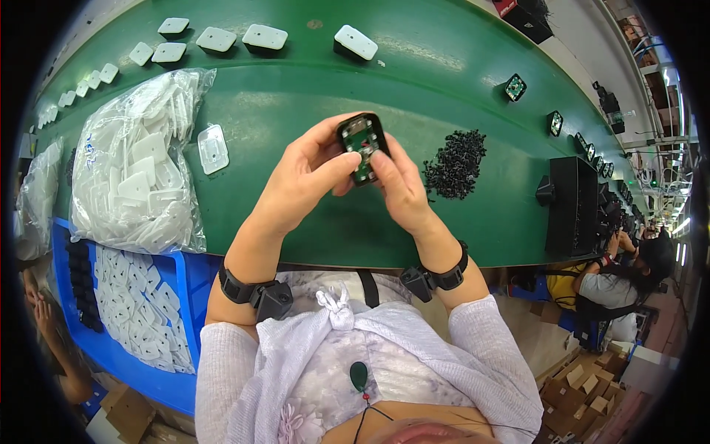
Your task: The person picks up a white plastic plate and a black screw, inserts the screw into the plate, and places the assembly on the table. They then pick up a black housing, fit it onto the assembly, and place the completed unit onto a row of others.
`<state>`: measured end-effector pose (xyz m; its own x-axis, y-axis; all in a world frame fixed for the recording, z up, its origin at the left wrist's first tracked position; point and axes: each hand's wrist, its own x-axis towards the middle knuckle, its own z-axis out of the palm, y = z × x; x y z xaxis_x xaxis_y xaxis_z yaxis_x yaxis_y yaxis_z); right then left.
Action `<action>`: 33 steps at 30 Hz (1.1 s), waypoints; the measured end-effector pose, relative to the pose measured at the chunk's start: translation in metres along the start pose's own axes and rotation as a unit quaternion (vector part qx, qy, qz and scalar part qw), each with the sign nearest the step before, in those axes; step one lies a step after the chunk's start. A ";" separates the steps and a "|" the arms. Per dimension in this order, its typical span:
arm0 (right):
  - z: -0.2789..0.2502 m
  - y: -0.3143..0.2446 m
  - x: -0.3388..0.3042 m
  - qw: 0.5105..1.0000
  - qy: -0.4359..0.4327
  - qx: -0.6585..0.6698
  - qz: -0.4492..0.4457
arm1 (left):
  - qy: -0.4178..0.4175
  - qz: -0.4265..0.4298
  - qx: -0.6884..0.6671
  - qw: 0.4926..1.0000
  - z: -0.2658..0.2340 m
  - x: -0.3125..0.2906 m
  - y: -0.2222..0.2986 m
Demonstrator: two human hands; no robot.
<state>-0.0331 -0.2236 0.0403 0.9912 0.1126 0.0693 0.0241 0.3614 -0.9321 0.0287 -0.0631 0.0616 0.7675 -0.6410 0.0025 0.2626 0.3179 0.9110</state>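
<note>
Above the table's middle, a small black plastic casing [379, 130] with a green circuit board [358, 138] inside is held tilted between both hands. My left hand [307, 169] is closed round its left side, thumb lying on the board. Closed on the right side, my right hand [403, 181] also rests its thumb on the board. The fingers behind the casing are partly hidden. Nearest to my right hand is a pile of small black parts [457, 164] on the table. A translucent white cover [213, 149] lies flat to the left of my left hand.
On the green table [296, 89], a clear bag of white covers [140, 163] stands left. A blue bin [126, 374] holds more covers. White-topped units [265, 37] line the far side. Casings with boards [515, 87] and a black box [569, 207] stand right. A person [614, 285] sits beyond.
</note>
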 end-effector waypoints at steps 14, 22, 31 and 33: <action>-0.006 0.005 -0.001 0.994 0.024 -0.102 -0.034 | 0.077 0.095 0.057 0.991 0.013 -0.003 -0.017; -0.010 -0.002 0.001 0.997 -0.012 0.075 0.004 | -0.005 0.039 0.006 0.999 -0.010 0.009 0.002; -0.025 -0.017 0.013 0.852 0.052 -0.502 -0.138 | 0.091 0.101 0.193 0.972 -0.039 0.003 -0.017; -0.022 -0.011 0.014 0.842 0.037 -0.522 -0.135 | 0.066 0.127 0.326 0.934 -0.043 -0.002 -0.022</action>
<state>-0.0170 -0.2468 0.0440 0.9359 0.0857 0.3418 0.3127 -0.6489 -0.6936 0.0460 -0.0389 0.0241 0.8331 -0.4973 0.2421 -0.3178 -0.0722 0.9454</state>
